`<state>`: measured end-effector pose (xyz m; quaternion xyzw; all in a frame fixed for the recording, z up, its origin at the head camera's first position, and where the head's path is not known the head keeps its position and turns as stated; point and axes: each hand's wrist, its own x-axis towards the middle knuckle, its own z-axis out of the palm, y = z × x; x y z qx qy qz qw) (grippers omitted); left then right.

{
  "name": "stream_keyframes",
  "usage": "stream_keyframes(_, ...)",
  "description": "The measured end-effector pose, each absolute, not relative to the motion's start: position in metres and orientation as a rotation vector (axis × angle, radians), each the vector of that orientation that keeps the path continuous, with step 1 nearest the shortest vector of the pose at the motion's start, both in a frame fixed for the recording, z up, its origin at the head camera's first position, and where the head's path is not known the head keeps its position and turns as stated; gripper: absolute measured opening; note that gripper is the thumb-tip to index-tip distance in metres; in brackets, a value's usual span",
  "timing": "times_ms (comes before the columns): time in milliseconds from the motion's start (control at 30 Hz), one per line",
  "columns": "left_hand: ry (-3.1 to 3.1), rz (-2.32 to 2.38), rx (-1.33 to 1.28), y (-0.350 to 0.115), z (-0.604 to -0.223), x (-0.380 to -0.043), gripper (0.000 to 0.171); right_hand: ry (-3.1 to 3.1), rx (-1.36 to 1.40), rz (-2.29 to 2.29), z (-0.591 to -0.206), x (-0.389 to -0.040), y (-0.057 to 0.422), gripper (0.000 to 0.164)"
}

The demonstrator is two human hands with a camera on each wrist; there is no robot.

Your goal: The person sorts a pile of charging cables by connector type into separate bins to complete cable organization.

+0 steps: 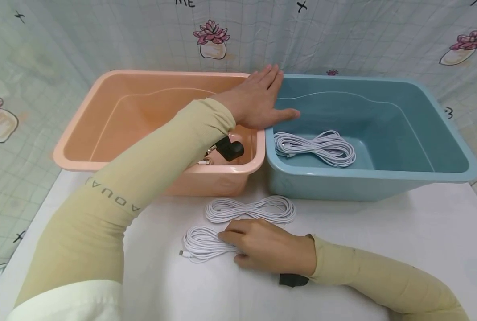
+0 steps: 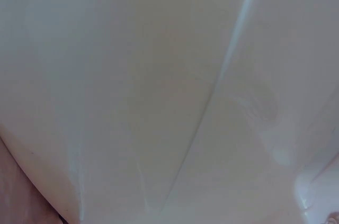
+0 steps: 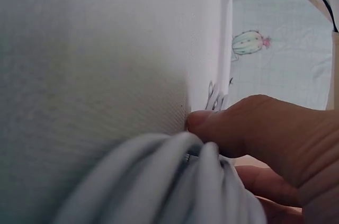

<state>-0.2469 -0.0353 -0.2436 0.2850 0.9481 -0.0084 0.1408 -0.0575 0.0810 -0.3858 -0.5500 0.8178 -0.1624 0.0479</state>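
My left hand (image 1: 258,100) rests with straight fingers across the touching rims of the peach bin (image 1: 158,166) and the blue bin (image 1: 367,174). On the table, my right hand (image 1: 268,247) holds a bundled white cable (image 1: 202,244), its fingers over the coils and its thumb on the near side. A metal-tipped plug shows at the bundle's left end. Close up in the right wrist view are the coils (image 3: 175,187) and the thumb (image 3: 222,128). Just behind lies a second white cable bundle (image 1: 222,210). Inside the blue bin sits another white bundle (image 1: 318,148).
In the peach bin are a black plug-like piece (image 1: 232,150) and a small light connector, partly hidden by my left sleeve. White cloth covers the table (image 1: 162,285). A patterned curtain (image 1: 142,40) hangs close behind the bins. Only a blurred pale surface fills most of the left wrist view.
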Motion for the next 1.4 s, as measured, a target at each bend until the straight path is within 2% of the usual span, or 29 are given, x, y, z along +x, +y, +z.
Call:
stream_keyframes(333,2.739,-0.027,0.822,-0.0361,-0.2429,-0.2456,0.103,2.485,-1.684,-0.516,-0.3875,-0.0565,0.0798,0.039)
stream_keyframes(767,2.734,-0.03,0.815,-0.0349,-0.2412,-0.2458,0.103,2.474,-1.685,-0.45,-0.3892,-0.0557,0.0797,0.045)
stream_keyframes(1400,2.744,-0.021,0.839,-0.0364,-0.244,-0.2473,0.103,2.427,-1.713,-0.575,-0.3877,-0.0566,0.0821,0.04)
